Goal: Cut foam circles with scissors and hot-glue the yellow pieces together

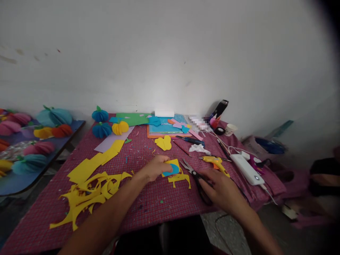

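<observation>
My left hand (156, 168) pinches a yellow paper piece (174, 162) together with a blue paper shape (170, 170) that lies on top of it. Just below these, a yellow offcut strip (180, 179) rests on the cloth. In my right hand (221, 187) is a pair of black-handled scissors (195, 173), blades parted and pointing toward the yellow paper, a little apart from it. Part of the scissors' handles is hidden by my fingers. Beyond my left hand lie several yellow rounded cutouts (163, 142).
Yellow scraps (90, 191) and yellow sheets (87, 170) spread over the checked tablecloth (148, 209) at left. A yellow glue gun (216, 163), a pencil (182, 148) and a white power bank (247, 169) with cables lie right. Paper pumpkins (102, 130) stand at the back left.
</observation>
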Tool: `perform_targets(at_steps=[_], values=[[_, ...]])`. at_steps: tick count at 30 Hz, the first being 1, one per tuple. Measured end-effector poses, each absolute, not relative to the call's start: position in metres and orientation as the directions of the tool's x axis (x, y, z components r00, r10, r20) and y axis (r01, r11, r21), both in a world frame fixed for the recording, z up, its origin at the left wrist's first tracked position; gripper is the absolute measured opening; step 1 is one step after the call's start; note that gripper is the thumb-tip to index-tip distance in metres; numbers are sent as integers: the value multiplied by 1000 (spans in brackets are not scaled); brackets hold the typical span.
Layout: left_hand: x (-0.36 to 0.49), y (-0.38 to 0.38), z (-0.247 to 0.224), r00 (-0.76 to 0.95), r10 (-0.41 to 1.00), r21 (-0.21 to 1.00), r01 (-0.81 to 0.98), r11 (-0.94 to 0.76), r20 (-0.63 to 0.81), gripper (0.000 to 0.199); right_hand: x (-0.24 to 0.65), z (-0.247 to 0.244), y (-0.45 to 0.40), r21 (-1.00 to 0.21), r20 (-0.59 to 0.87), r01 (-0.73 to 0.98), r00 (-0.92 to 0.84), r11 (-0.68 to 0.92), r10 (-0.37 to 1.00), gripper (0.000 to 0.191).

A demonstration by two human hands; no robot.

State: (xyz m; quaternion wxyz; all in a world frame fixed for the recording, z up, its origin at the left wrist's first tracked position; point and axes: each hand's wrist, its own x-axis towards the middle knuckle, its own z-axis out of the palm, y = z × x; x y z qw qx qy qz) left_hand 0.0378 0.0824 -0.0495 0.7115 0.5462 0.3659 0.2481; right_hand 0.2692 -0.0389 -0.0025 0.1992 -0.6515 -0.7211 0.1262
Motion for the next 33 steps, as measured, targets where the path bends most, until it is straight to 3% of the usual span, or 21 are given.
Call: perform_targets(at_steps=[2, 4, 7, 10, 13, 16, 21, 33], values=[[38, 78, -47, 618, 748, 969, 113, 219, -241, 16, 252, 1, -29, -670, 143, 726, -79, 155, 987, 27], [38, 75, -45, 635, 738, 974, 172, 151, -227, 14, 236, -3, -15, -806, 114, 567, -129, 168, 985, 22], [37, 72, -42, 675, 705, 973, 206, 103, -218, 11, 220, -17, 4, -843, 91, 510, -178, 171, 980, 4], [37, 73, -42, 673, 711, 978, 178, 108, -201, 12, 215, -30, 11, -899, 46, 428, -114, 90, 992, 11], [39, 75, -44, 615, 774, 986, 50, 157, -154, 16, 212, -38, 8, -985, -9, 172, 17, -12, 1000, 11], [44, 76, -46, 546, 827, 970, -95, 222, -136, 20, 204, -43, 4, -995, -71, -84, 132, -61, 989, 18], [49, 72, -47, 469, 880, 944, -246, 219, -81, 20, 193, -46, 6, -950, -139, -301, 185, -79, 973, 20], [50, 70, -43, 469, 881, 939, -272, 211, -62, 23, 189, -44, 10, -968, -99, -248, 205, -46, 974, 26]])
